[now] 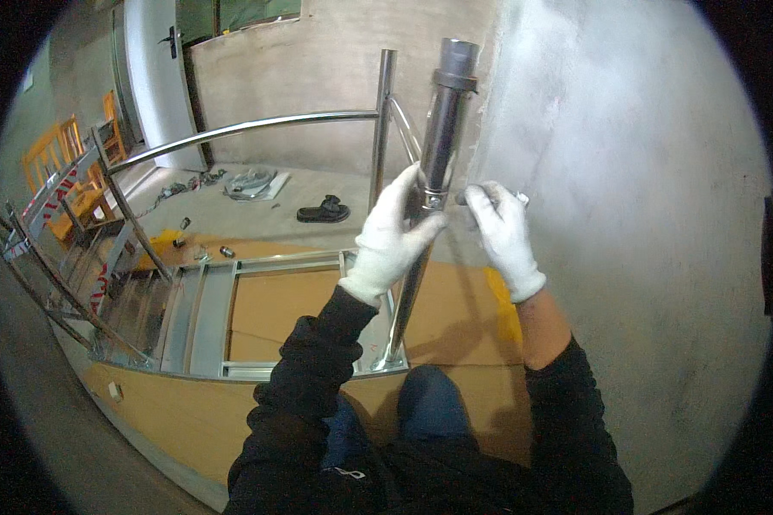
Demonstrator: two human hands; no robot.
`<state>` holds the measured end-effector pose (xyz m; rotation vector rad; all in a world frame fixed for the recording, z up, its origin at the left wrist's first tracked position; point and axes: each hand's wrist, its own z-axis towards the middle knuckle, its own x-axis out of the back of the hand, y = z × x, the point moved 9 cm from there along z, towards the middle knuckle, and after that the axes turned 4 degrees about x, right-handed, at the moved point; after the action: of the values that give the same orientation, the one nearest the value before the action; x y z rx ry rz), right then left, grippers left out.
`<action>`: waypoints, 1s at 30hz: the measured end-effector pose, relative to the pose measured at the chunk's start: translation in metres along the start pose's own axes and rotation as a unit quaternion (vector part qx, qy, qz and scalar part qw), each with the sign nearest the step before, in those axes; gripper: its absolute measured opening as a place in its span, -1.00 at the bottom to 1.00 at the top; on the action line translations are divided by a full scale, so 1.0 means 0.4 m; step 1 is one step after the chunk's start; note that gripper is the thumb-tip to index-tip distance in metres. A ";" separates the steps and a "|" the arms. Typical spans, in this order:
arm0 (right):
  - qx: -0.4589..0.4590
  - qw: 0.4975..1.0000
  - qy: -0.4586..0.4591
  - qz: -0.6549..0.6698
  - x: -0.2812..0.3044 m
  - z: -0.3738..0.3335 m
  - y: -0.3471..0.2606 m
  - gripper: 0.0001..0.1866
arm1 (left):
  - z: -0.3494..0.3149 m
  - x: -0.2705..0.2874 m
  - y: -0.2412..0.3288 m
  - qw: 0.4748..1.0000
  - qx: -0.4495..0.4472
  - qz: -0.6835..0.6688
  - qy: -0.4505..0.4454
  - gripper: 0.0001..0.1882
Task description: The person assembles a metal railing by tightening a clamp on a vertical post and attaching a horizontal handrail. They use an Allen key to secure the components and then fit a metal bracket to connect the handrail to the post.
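Partly hidden, the left hand [390, 237] is wrapped round a metal post [443, 142]; any grip by the curled right hand [507, 236] is unclear

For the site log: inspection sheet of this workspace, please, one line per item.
Surface: brown cardboard on the floor, under the metal frame.
Things in hand: metal post with a dark collar near its top.
Clutter: black slipper, small metal fitting.
Hands: both gloved; left hand grips the post, right hand beside it, contents unclear.
Cables: grey coil, cable or hose unclear.
Surroundings: grey wall, white door, wooden chairs.
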<state>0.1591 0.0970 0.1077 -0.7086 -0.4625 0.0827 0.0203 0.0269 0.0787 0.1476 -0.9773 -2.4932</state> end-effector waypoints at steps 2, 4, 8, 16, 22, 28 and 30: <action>-0.005 0.998 -0.005 0.067 -0.028 -0.005 0.052 -0.67 | -0.005 0.020 0.019 0.998 -0.039 0.019 0.045 -0.32; -0.068 0.992 -0.019 0.100 -0.055 -0.027 0.100 -0.65 | -0.012 0.038 0.020 0.991 -0.068 0.065 0.098 -0.39; -0.003 0.988 -0.003 0.154 -0.084 -0.033 0.113 -0.67 | -0.009 0.045 0.016 0.991 -0.046 0.015 0.121 -0.57; 0.066 0.995 0.035 0.073 -0.076 -0.014 0.097 -0.67 | -0.008 0.054 -0.016 0.995 -0.007 0.000 0.098 -0.76; 0.097 0.993 0.071 -0.002 -0.066 -0.007 0.038 -0.62 | 0.000 0.049 -0.044 0.981 0.083 -0.159 0.073 -0.79; 0.020 0.978 0.034 0.206 -0.079 0.032 0.070 -0.70 | 0.008 0.021 -0.081 0.967 0.153 -0.202 0.020 -0.49; 0.020 0.956 0.034 0.291 -0.079 0.040 0.050 -0.71 | -0.001 0.016 -0.095 0.962 0.164 -0.217 -0.001 -0.43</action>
<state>0.1254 0.1148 0.0931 -0.7885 -0.1722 0.6195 0.0004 0.0481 0.0534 0.5131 -1.4888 -2.6857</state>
